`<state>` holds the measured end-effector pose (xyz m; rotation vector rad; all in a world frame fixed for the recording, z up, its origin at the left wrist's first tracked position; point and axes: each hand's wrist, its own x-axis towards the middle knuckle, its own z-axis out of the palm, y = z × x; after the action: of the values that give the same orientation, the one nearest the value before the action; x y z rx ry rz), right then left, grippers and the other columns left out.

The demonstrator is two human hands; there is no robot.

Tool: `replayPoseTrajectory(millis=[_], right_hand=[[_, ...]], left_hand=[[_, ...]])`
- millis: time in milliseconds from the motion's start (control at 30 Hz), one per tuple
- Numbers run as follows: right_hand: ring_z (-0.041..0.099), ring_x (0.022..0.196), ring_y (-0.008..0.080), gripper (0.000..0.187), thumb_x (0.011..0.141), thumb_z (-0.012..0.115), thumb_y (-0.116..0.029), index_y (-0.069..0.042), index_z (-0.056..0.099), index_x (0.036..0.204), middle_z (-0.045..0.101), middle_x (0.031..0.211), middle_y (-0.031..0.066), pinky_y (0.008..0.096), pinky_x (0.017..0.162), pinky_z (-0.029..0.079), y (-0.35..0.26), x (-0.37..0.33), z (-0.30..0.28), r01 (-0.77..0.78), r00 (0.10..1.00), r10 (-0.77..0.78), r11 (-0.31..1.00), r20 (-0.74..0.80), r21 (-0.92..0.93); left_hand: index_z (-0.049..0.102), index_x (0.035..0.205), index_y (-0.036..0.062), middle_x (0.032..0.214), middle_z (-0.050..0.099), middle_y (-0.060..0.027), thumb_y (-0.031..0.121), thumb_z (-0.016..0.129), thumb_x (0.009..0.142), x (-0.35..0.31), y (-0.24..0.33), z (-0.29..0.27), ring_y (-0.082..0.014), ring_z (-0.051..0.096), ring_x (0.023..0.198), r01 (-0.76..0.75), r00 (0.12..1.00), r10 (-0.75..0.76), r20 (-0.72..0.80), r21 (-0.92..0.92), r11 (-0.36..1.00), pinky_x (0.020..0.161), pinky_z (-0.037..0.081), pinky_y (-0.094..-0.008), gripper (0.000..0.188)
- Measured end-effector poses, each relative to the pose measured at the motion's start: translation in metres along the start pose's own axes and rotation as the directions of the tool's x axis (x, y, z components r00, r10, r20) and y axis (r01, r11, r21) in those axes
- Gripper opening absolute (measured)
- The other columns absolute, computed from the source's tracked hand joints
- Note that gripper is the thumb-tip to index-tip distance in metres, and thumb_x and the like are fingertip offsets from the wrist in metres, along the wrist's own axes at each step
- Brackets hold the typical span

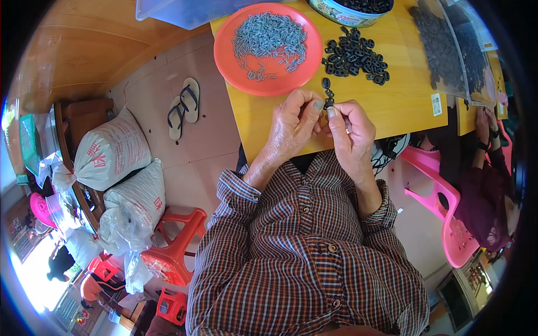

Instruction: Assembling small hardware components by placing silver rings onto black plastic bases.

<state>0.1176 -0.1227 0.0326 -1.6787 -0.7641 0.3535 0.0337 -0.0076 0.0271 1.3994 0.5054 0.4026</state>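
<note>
Just over the table's near edge, my left hand (290,124) and my right hand (353,131) meet, thumbs and forefingers pinching a small black plastic piece (329,103). Its lower part is hidden by the fingertips. Beyond it on the table lies a loose black oval piece with holes (326,83). A heap of similar black pieces (358,63) sits farther off to the right. To the left, a round red plate (225,71) carries many small grey metal pins or screws (269,36), too small to tell which.
The yellow table (414,112) also bears a round tub (347,20) and clear bags of black pieces (443,53). A person in dark red (485,185) works at right by a pink chair (448,207). Sandals (189,101), white sacks (115,148) and a red stool (179,235) stand left.
</note>
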Motion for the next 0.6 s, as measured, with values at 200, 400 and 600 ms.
replayPoseTrajectory(millis=[200, 400, 600], right_hand=[[0.051, 0.053, 0.0121, 0.010, 0.086, 0.062, -0.001, 0.001, 0.053, 0.088, 0.053, 0.071, 0.0072, 0.0274, 0.048, 0.041, -0.013, 0.003, 0.003, 0.196, 0.978, -0.209, 0.942, -0.019, -0.273], [0.051, 0.056, 0.0065, 0.009, 0.092, 0.057, -0.009, 0.000, 0.054, 0.089, 0.057, 0.069, 0.0029, 0.0216, 0.049, 0.042, -0.016, 0.002, 0.000, -0.218, 0.976, 0.215, 0.970, 0.041, 0.112], [0.051, 0.057, 0.0043, 0.016, 0.095, 0.054, -0.015, 0.000, 0.057, 0.090, 0.059, 0.073, 0.0020, 0.0181, 0.051, 0.042, -0.020, 0.006, -0.003, -0.368, 0.930, 0.357, 0.889, 0.089, 0.273]], left_hand=[[0.054, 0.092, -0.0003, 0.064, 0.056, -0.0030, 0.009, 0.054, 0.094, 0.000, -0.002, 0.004, -0.0079, 0.055, 0.052, -0.070, 0.996, 0.070, -0.051, 0.014, 0.997, 0.047, 0.045, -0.0234, 0.010], [0.057, 0.095, -0.0004, 0.069, 0.059, -0.0012, 0.010, 0.052, 0.096, 0.001, -0.004, 0.007, -0.0057, 0.055, 0.059, -0.047, 0.997, 0.040, -0.074, -0.095, 0.994, 0.054, 0.047, -0.0210, 0.012], [0.059, 0.100, -0.0007, 0.070, 0.060, -0.0005, 0.012, 0.052, 0.097, 0.003, -0.001, 0.007, -0.0052, 0.055, 0.063, -0.055, 0.998, 0.048, -0.049, -0.135, 0.989, 0.058, 0.048, -0.0207, 0.014]])
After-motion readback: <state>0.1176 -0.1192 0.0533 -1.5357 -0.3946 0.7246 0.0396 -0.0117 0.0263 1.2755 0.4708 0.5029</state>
